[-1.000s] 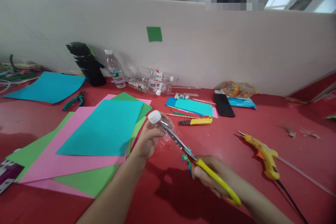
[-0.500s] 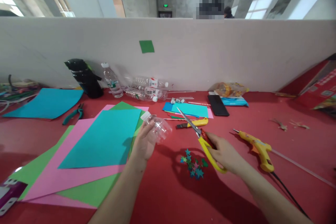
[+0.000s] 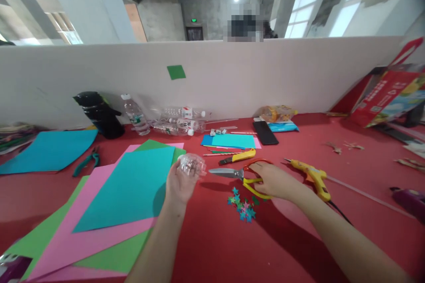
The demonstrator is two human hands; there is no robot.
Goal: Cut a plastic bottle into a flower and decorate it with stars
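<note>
A black flask stands by the white partition, a phone further right.

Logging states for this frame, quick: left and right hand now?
Left hand: closed, holding a clear plastic piece.
Right hand: closed on the handles of scissors.

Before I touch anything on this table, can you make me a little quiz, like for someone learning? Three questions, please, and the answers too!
1. Which tool does the right hand hold?
2. True or false: in this picture, the little stars lie to the left of the yellow glue gun.
3. Fill the gap: the left hand holds a ___ plastic piece that you can see through.

Key:
1. Scissors, with red and yellow handles.
2. True.
3. Clear.
</note>
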